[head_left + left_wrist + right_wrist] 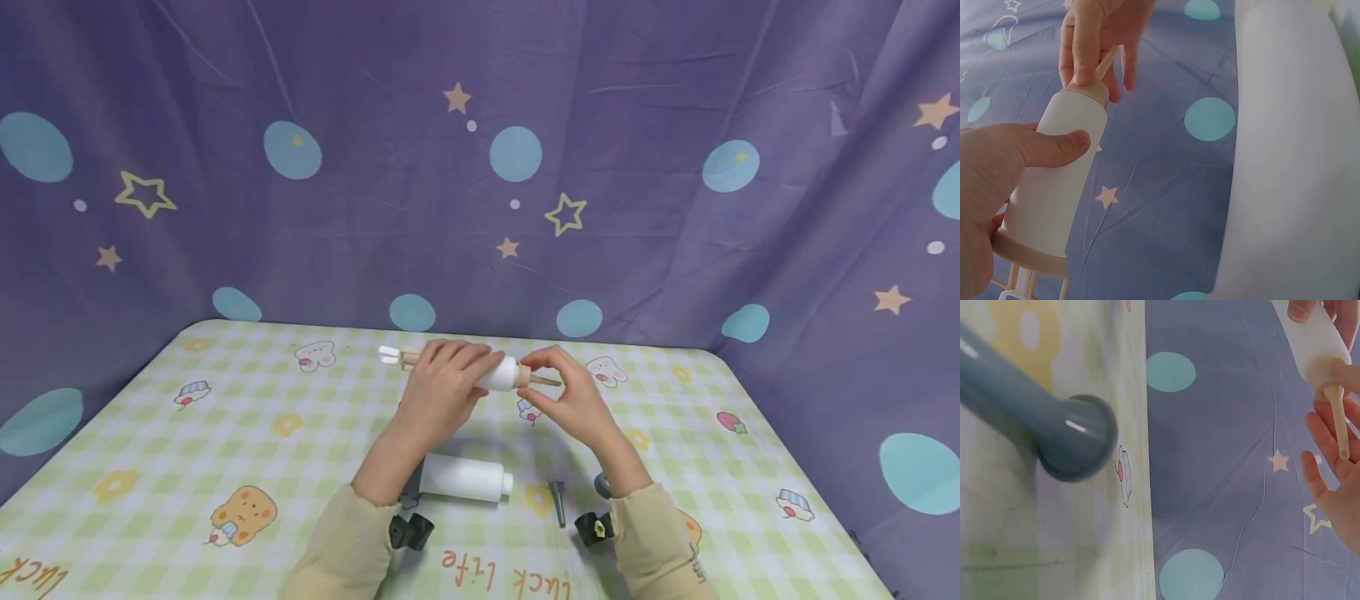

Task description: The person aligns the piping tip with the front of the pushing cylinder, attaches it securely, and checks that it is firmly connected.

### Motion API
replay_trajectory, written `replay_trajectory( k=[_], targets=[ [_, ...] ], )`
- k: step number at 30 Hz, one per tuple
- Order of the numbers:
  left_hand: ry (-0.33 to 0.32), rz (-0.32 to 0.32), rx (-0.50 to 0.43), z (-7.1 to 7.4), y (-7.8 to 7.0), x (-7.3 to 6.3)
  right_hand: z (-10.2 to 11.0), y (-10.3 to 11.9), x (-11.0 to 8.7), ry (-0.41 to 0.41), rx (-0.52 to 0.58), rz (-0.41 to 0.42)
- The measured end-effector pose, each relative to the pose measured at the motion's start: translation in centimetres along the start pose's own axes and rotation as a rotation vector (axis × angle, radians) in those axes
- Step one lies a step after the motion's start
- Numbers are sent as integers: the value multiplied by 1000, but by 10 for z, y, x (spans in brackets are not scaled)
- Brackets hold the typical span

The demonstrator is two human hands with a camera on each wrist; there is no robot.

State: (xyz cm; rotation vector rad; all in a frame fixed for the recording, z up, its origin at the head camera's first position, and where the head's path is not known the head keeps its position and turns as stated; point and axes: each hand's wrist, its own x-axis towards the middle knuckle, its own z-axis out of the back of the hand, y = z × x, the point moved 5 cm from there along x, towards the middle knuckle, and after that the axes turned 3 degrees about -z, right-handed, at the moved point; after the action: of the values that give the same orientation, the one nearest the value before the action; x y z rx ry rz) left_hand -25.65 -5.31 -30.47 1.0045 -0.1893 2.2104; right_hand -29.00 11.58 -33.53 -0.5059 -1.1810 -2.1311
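Note:
My left hand (442,396) grips a white tube (1054,187) held tilted above the table, the thumb lying along its side. A beige ring and a frame of thin beige and white rods (1025,281) are at the tube's near end in the left wrist view. At the other end is a beige collar (522,376) with a narrow tapered nozzle (1338,422). My right hand (573,400) pinches that collar between thumb and fingers, its other fingers spread around the nozzle.
A second white tube (465,478) with a dark grey end lies on the checked tablecloth (337,467) below the left hand. Right of it lies a grey nozzle (558,504) with a flared end. A grey round part (602,485) is beside the right wrist. A purple curtain (637,267) hangs behind.

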Motion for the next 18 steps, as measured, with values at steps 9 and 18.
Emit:
replay_trajectory(
  k=[9,18],
  targets=[
    [-14,-9,-5,0,0,2,1,-2,0,12,-12,-22],
    [-4,-18,-8,0,-2,1,1,-5,-1,28,-8,-66]
  ],
)
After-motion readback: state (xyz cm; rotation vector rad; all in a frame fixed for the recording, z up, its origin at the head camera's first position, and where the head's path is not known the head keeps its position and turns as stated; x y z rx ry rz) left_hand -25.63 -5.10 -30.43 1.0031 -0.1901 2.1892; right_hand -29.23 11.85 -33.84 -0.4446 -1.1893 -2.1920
